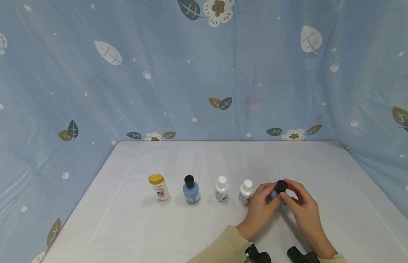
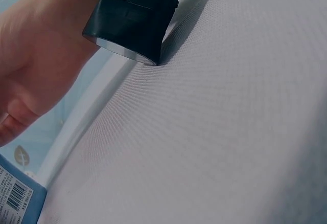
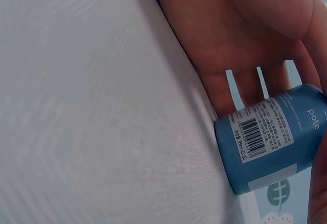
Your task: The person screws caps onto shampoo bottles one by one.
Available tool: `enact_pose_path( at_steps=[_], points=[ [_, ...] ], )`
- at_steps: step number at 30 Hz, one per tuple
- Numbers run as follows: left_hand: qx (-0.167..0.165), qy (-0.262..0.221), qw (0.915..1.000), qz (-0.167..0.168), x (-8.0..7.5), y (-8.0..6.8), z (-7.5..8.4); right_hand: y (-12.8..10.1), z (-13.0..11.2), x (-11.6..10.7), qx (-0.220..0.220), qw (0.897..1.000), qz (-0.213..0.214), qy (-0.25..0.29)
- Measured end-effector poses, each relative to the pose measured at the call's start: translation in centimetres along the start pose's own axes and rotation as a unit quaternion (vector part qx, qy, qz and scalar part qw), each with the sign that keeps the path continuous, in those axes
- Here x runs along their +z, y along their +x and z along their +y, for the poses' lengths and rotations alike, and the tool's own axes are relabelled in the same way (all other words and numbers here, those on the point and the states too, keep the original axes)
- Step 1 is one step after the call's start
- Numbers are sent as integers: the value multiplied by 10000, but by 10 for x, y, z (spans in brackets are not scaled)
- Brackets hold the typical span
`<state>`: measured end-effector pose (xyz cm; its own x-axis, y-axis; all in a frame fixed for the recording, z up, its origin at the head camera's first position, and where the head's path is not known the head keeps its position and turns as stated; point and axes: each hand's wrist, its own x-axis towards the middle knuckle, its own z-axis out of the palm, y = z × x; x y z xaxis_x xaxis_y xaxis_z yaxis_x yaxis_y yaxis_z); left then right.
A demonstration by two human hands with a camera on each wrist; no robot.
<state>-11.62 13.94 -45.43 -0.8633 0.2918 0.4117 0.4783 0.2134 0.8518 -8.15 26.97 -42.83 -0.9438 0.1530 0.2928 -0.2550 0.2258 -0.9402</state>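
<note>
- Both hands meet at the right end of a row of bottles on the white table (image 1: pixel 204 157). Between them is a small blue bottle (image 1: pixel 274 194) with a black cap (image 1: pixel 281 186), held just above or on the cloth; which, I cannot tell.
- Left hand (image 1: pixel 261 212): fingers curled round the blue bottle's body from the left side.
- Right hand (image 1: pixel 302 208): fingertips and thumb pinch around the black cap from the right.
- Right wrist view: the blue bottle (image 3: pixel 271 137) lies against the fingers (image 3: pixel 225 88), its base close to the cloth. White label panel with a barcode and fine print, too small to read. White lettering on the blue side reads roughly "pote"; the rest is cut off.
- Left wrist view: a corner of a blue, barcoded label (image 2: pixel 18 196) at the lower left; print unreadable.
- Handling judgement: small, rigid plastic by its look, probably light. Smooth rounded wall could slip under a loose hold. Best purchase is round the body with one hand while the other takes the cap, as is done here.
- Rest of the row, upright and well spaced, from the left: yellow-capped white bottle (image 1: pixel 160 187) with a purple label patch, black-capped blue bottle (image 1: pixel 191 190), two white-capped small bottles (image 1: pixel 221 189) and (image 1: pixel 246 192). Their labels are illegible from here.
- Backdrop: blue cloth (image 1: pixel 204 73) printed with leaves and flowers.
</note>
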Motion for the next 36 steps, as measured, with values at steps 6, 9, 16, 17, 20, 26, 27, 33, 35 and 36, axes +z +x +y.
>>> enact_pose_path(
  at_steps=[6, 9, 16, 17, 20, 26, 27, 33, 35, 36],
  points=[
    [95, 116, 9999, 66, 0, 1, 0, -1, 0, 0, 7, 9999, 40, 117],
    [102, 129, 9998, 78, 0, 1, 1, -2, 1, 0, 131, 9999, 62, 42],
    [51, 49, 10000, -3, -1, 0, 2, -1, 1, 0, 242, 9995, 121, -180],
    [57, 61, 10000, -8, -1, 0, 2, -1, 1, 1, 237, 9995, 127, -187],
    [97, 112, 9999, -11, -1, 0, 1, -1, 1, 1, 220, 9995, 141, -192],
    [114, 120, 9999, -2, -1, 0, 1, -1, 1, 1, 206, 9997, 158, -26],
    [118, 122, 9999, 0, -1, 0, 1, -1, 1, 1, 207, 9997, 158, 8],
    [130, 128, 9998, -5, -1, 0, 1, -1, 2, 1, 223, 9996, 143, 130],
    [122, 115, 9999, -9, -1, 0, 1, -1, 2, 1, 235, 9996, 140, 110],
    [115, 120, 9999, -9, -1, 0, 1, -1, 2, 1, 229, 9996, 139, 124]
  ],
)
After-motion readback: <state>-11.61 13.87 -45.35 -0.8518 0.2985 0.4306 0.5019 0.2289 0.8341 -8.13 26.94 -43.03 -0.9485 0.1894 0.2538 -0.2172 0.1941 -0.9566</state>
